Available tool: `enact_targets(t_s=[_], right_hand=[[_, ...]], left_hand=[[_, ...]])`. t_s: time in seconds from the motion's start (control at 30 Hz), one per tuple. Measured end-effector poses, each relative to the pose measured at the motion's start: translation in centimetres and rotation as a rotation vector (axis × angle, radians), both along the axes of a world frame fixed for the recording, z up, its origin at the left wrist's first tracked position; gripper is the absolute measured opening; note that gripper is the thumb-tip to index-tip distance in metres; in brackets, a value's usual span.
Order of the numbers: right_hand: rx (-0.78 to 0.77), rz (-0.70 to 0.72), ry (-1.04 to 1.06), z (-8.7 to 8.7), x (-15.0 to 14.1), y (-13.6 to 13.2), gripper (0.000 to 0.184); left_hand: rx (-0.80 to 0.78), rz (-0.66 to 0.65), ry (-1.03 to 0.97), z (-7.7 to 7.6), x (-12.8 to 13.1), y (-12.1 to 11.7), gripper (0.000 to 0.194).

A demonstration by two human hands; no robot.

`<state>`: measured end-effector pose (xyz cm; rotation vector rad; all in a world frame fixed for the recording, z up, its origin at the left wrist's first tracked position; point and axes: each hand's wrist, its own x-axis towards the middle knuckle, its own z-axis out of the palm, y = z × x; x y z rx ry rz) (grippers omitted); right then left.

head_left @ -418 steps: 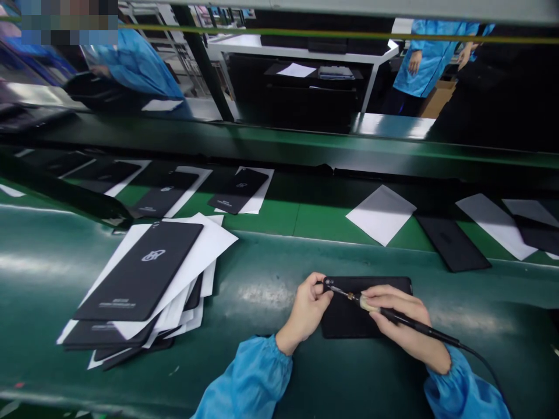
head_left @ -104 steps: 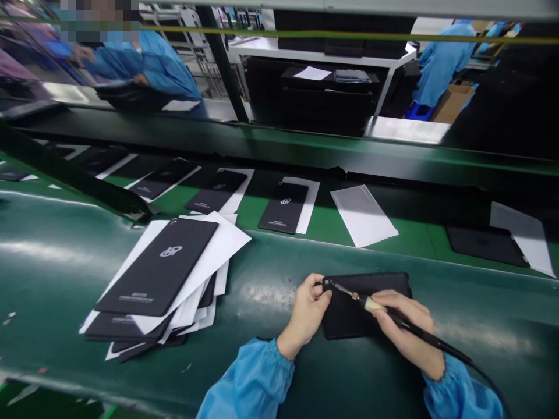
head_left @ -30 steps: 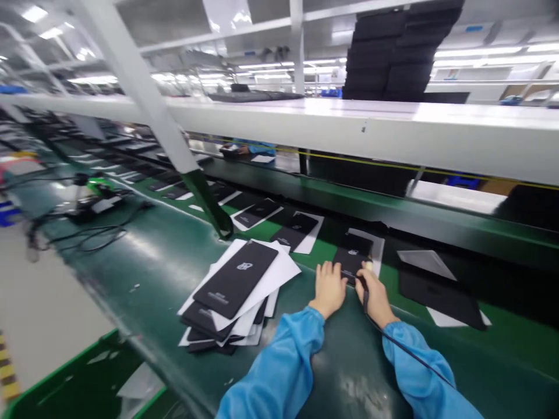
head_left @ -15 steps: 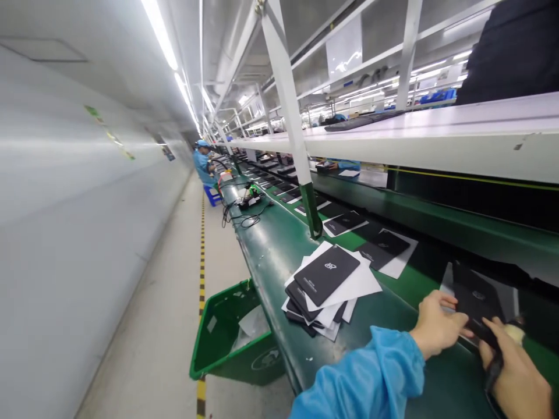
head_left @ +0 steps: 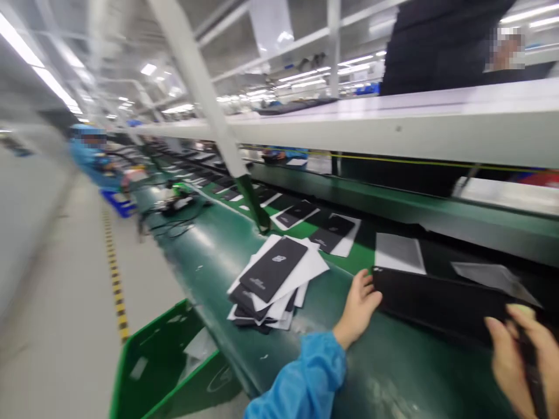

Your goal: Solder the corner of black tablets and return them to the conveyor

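Observation:
A black, flat tablet-like panel point(head_left: 432, 302) is held up at a tilt between my two hands, over the near side of the bench. My left hand point(head_left: 360, 305) grips its left end, thumb in front and fingers at the top edge. At the right end, my right hand point(head_left: 519, 349) pinches it with the thumb; a dark strip or handle with a pale yellowish tip also shows at that hand, its kind unclear. Behind the panel lie a white sheet point(head_left: 399, 251) and a clear plastic sleeve point(head_left: 489, 273). Left of my left hand is a stack of black panels point(head_left: 274, 270) interleaved with white sheets.
More black panels point(head_left: 334, 233) on white sheets line the green belt point(head_left: 353, 256). A post point(head_left: 251, 201) stands at the bench edge, under a long white shelf point(head_left: 393, 125). A green bin point(head_left: 148, 361) holds plastic scraps. A co-worker in blue point(head_left: 87, 154) sits farther along.
The panel has come up off the sleeve and sheet and is tilted, its logo no longer visible. My left hand has shifted to its left end. The view has swung right.

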<state>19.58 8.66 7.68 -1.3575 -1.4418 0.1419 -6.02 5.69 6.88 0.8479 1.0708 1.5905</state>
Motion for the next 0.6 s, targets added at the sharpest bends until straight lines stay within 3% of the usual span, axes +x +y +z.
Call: enact_targets(t_s=[0.1, 0.2, 0.3, 0.43, 0.5, 0.6], right_hand=[[-0.042, -0.040, 0.000, 1.0, 0.7, -3.7, 0.074], [-0.013, -0.036, -0.100, 1.4, 1.7, -5.7, 0.051], [0.085, 0.005, -0.247, 2.3, 4.0, -7.0, 0.033], [0.133, 0.146, -0.314, 4.3, 6.2, -8.5, 0.037], [0.097, 0.209, -0.238, 4.7, 6.0, -9.1, 0.041], [-0.066, 0.277, 0.142, 4.1, 4.4, -9.5, 0.037]], left_hand=[[-0.021, -0.208, -0.097, 0.7, 0.6, -1.4, 0.043], [-0.129, -0.289, -0.152, 0.4, 1.6, -3.1, 0.036], [-0.253, -0.369, -0.193, 0.0, 2.6, -4.6, 0.041], [-0.301, -0.471, -0.214, -0.2, 3.5, -5.2, 0.056], [-0.295, -0.480, -0.226, -0.1, 3.6, -5.2, 0.055], [-0.318, -0.458, -0.190, 0.0, 3.5, -5.2, 0.045]])
